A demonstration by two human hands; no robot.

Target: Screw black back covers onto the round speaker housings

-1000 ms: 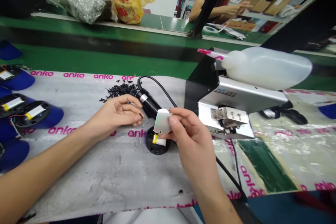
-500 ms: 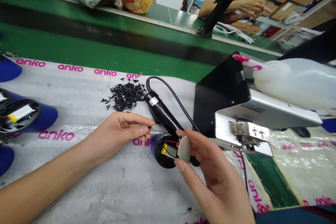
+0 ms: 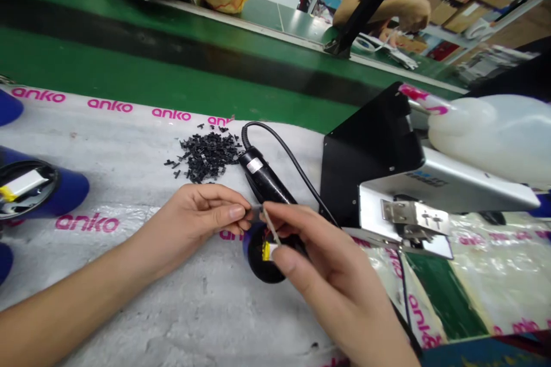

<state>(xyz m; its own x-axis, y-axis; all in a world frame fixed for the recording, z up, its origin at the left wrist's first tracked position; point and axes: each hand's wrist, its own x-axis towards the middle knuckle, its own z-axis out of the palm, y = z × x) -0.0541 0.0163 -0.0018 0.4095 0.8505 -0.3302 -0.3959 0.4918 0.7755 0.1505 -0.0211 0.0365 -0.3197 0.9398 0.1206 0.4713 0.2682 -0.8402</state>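
My right hand [image 3: 331, 269] pinches a thin round circuit board [image 3: 271, 226], now seen nearly edge-on. My left hand [image 3: 210, 215] is closed in a pinch at the board's upper edge; a small dark part showed in it before, and the fingers mostly hide it now. Below the hands is a blue cup-shaped housing [image 3: 260, 266] with a black inside. In its mouth sits a battery with yellow tape [image 3: 267, 251], partly covered by my right thumb. Behind my fingers lies a black handheld electric screwdriver [image 3: 269, 180], its cable looping to the right.
Small black plastic parts [image 3: 209, 155] lie in a pile beyond my left hand. More blue housings [image 3: 71, 189] stand at the left. A black and silver machine [image 3: 365, 155] is at the right, with a whitish plastic bottle [image 3: 495, 126] behind. Across the green conveyor [image 3: 142, 80] a person works.
My right hand has moved slightly left and turned the round board from face-on to nearly edge-on, bringing it up to the left fingertips. The whole view has shifted a little.
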